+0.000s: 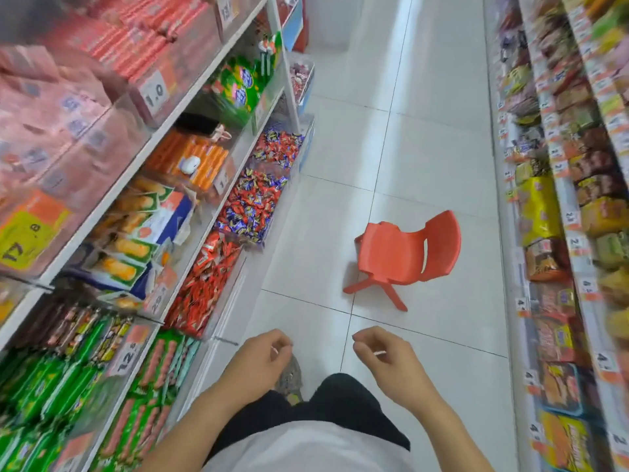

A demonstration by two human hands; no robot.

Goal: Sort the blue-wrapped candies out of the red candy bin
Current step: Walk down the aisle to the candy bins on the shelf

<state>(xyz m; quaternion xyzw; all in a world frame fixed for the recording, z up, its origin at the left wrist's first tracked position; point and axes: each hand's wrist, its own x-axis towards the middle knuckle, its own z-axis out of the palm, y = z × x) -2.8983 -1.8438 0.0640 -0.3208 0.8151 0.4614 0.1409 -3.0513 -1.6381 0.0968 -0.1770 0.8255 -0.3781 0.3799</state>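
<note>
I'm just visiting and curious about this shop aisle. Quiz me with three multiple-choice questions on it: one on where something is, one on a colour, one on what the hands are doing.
1. Where does the small chair stand?
A. On the tiled floor in the aisle
B. On the lowest shelf
C. On top of a candy bin

2. What colour is the chair?
A. Blue
B. Green
C. Red

3. What are the left hand and the right hand holding?
A. A blue candy each
B. Nothing, the fingers hang loosely curled
C. The chair's legs

Answers:
1 A: the chair sits on the floor between the two rows of shelves.
2 C: its seat and legs are red.
3 B: both hands hang over the floor, apart from the mixed red and blue candies, with no wrapper seen in them.
</note>
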